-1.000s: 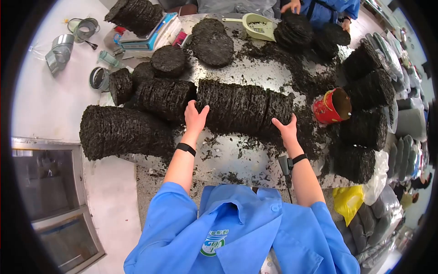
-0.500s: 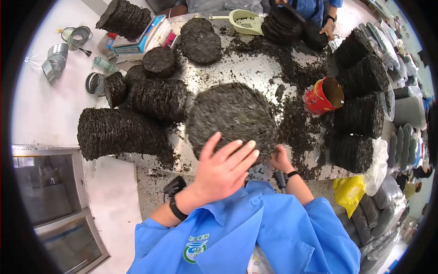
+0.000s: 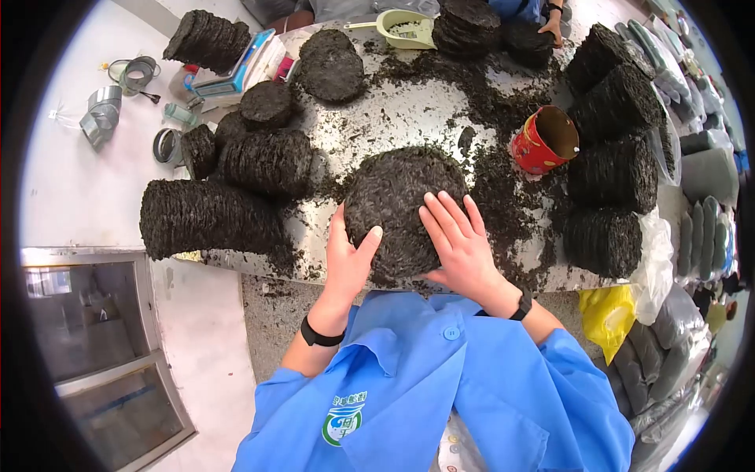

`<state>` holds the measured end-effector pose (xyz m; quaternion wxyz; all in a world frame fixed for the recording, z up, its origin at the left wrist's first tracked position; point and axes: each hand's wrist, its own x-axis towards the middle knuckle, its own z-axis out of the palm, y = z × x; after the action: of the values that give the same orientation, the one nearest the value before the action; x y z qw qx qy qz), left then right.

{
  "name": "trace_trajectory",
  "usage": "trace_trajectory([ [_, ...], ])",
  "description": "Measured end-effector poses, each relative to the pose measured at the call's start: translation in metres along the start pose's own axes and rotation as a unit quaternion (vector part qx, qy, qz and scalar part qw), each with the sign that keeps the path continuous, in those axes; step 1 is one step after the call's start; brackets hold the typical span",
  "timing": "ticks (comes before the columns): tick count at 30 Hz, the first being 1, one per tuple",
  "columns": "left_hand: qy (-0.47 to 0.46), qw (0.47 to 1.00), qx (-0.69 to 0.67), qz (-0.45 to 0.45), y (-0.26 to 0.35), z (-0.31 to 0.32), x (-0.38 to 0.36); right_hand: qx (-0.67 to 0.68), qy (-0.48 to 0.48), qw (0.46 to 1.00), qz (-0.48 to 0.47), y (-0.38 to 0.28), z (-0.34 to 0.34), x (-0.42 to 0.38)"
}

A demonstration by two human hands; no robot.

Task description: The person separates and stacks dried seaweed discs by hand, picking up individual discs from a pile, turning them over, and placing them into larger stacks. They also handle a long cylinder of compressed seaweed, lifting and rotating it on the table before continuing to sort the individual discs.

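Observation:
A round dark cake of dried seaweed (image 3: 397, 185) lies in front of me on the metal table. My left hand (image 3: 348, 259) grips its left edge, thumb on the upper face and fingers along the side. Flat on the right part of the cake rests my right hand (image 3: 465, 245), its fingers stretched out. To the left lie rolls of stacked seaweed cakes (image 3: 212, 216), turned on their sides.
A red can (image 3: 544, 141) stands right of the cake, beside more seaweed stacks (image 3: 613, 173). Loose flakes cover much of the table (image 3: 409, 98). At the back are a light green dustpan (image 3: 405, 30), a scale (image 3: 236, 75) and another person's hand (image 3: 553, 27).
My left hand has gone from the cake's top to its left edge. My right hand has come up from the table edge onto the cake. The view has shifted slightly.

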<state>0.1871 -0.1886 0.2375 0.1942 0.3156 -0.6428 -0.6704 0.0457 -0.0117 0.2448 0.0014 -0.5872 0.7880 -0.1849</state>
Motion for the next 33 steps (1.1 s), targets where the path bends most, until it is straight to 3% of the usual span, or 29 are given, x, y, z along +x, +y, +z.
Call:
trace_trajectory([
  [1, 0.006, 1.000, 0.001, 0.004, 0.003, 0.000, 0.002, 0.001, 0.003, 1.000, -0.007, 0.003, -0.004, 0.004],
  [2, 0.045, 0.973, 0.183, 0.132, 0.006, -0.003, 0.003, 0.053, 0.013, 0.998, 0.008, 0.003, -0.010, 0.007],
  [3, 0.078, 0.897, 0.357, 0.248, 0.009, -0.008, 0.001, 0.107, 0.021, 0.994, 0.026, 0.002, -0.014, 0.008],
  [4, 0.080, 0.897, 0.361, 0.243, 0.011, -0.011, -0.003, 0.113, 0.019, 0.993, 0.024, 0.003, -0.016, 0.007],
  [7, 0.002, 0.961, 0.156, 0.230, 0.024, -0.012, -0.005, 0.242, 0.036, 0.970, 0.002, 0.017, -0.024, 0.009],
  [8, 0.008, 0.960, 0.159, 0.230, 0.028, -0.006, -0.008, 0.245, 0.035, 0.969, -0.004, 0.021, -0.027, 0.009],
  [10, 0.004, 0.989, -0.111, 0.098, 0.032, 0.013, -0.017, 0.292, 0.024, 0.956, -0.015, 0.027, -0.030, 0.011],
  [12, -0.021, 0.985, -0.092, 0.145, 0.027, 0.021, -0.018, 0.290, 0.021, 0.957, -0.016, 0.029, -0.029, 0.011],
  [15, -0.026, 0.958, -0.282, 0.045, 0.009, 0.025, -0.017, 0.272, 0.015, 0.962, -0.021, 0.031, -0.032, 0.013],
  [18, -0.105, 0.951, -0.288, 0.033, 0.003, 0.024, -0.016, 0.254, 0.009, 0.967, -0.006, 0.011, -0.037, 0.014],
  [20, -0.109, 0.956, -0.267, 0.055, 0.000, 0.028, -0.013, 0.236, 0.022, 0.971, 0.033, 0.000, -0.033, 0.018],
  [22, -0.079, 0.931, -0.356, 0.028, -0.005, 0.026, -0.009, 0.228, 0.046, 0.972, 0.026, 0.006, -0.037, 0.017],
  [23, -0.027, 0.916, -0.396, -0.057, -0.005, 0.022, -0.009, 0.312, 0.067, 0.947, 0.017, 0.016, -0.040, 0.013],
  [24, -0.037, 0.914, -0.398, -0.062, -0.008, 0.011, -0.011, 0.393, 0.089, 0.915, 0.010, 0.023, -0.043, 0.008],
  [25, -0.011, 0.998, -0.044, 0.043, -0.014, -0.002, -0.013, 0.442, 0.200, 0.861, 0.152, 0.025, -0.032, -0.009],
  [26, 0.015, 0.938, 0.311, 0.151, -0.018, -0.006, -0.012, 0.470, 0.308, 0.776, 0.287, 0.020, -0.028, -0.020],
  [27, 0.044, 0.998, -0.049, 0.010, -0.022, 0.002, -0.007, 0.545, 0.384, 0.688, 0.287, 0.026, -0.030, -0.021],
  [28, 0.066, 0.964, -0.245, -0.084, 0.005, 0.010, -0.010, 0.608, 0.455, 0.589, 0.276, 0.032, -0.038, -0.014],
  [30, 0.063, 0.889, -0.425, -0.160, -0.001, 0.006, -0.003, 0.688, 0.469, 0.464, 0.303, 0.061, -0.018, -0.033],
  [32, -0.020, 0.883, -0.457, -0.106, 0.000, 0.001, 0.000, 0.714, 0.465, 0.400, 0.337, 0.075, -0.002, -0.048],
  [33, -0.006, 0.886, -0.449, -0.120, 0.003, -0.001, 0.000, 0.719, 0.461, 0.389, 0.346, 0.079, 0.004, -0.054],
])
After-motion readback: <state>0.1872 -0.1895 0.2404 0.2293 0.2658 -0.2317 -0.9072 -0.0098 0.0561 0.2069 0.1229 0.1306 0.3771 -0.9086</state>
